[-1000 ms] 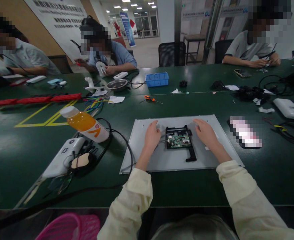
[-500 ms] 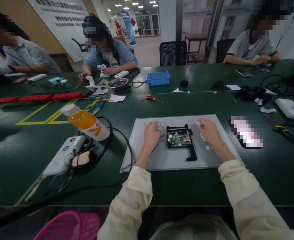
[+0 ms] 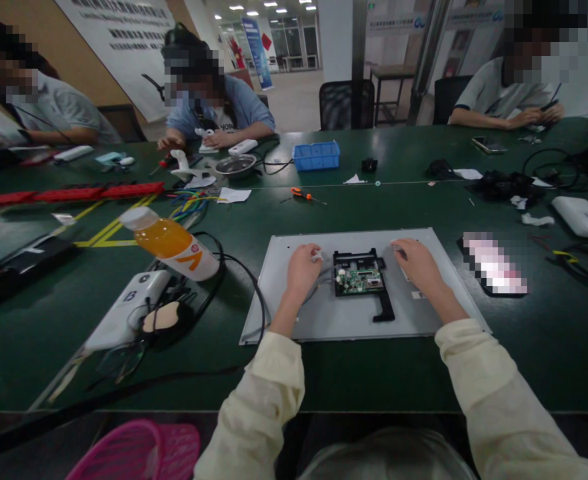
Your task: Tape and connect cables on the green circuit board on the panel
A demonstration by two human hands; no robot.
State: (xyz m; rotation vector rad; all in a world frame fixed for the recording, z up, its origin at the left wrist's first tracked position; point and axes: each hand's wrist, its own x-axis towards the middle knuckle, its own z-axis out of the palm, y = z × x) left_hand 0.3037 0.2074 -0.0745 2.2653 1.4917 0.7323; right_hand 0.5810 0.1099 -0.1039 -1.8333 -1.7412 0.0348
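A grey metal panel (image 3: 324, 320) lies flat on the green table in front of me. At its middle sits a green circuit board (image 3: 358, 280) in a black frame (image 3: 383, 308). My left hand (image 3: 301, 270) rests on the panel just left of the board, its fingers curled and pinching a small white piece (image 3: 317, 255). A thin wire runs from there toward the board. My right hand (image 3: 417, 263) rests just right of the board, fingers bent, with its fingertips on a small pale piece (image 3: 397, 247). What these pieces are is too small to tell.
An orange drink bottle (image 3: 171, 243), a white device (image 3: 127, 310) and black cables lie to the left. An orange-handled screwdriver (image 3: 300, 195), a blue bin (image 3: 315, 156) and a metal bowl (image 3: 234, 165) sit farther back. Three other people work at the far side. A pink basket (image 3: 134, 453) is below the table edge.
A dark flat panel has slid into view at the left edge of the table. My right hand shifted slightly up and away from the board. My left hand stays put.
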